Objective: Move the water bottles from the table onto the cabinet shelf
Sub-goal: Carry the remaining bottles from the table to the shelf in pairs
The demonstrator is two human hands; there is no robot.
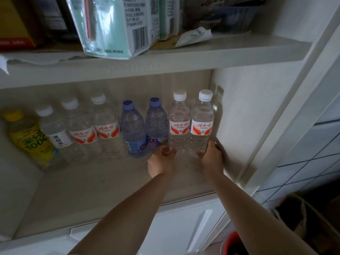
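Note:
Several bottles stand in a row at the back of the cabinet shelf [103, 183]. At the right end are two clear water bottles with white caps and red labels. My left hand [161, 162] grips the base of the left one [179, 124]. My right hand [211, 159] grips the base of the right one [202, 124], close to the cabinet's right wall. Both bottles are upright with their bases at the shelf board. To their left stand two blue-capped bottles [133, 129], more clear white-capped bottles [105, 126] and a yellow drink bottle [27, 138].
The shelf above [165, 61] holds cartons and a yellow box, one carton [117, 24] overhanging its edge. White drawers [174, 232] sit below the shelf. A cardboard box [312, 223] and a red object stand on the floor at the lower right.

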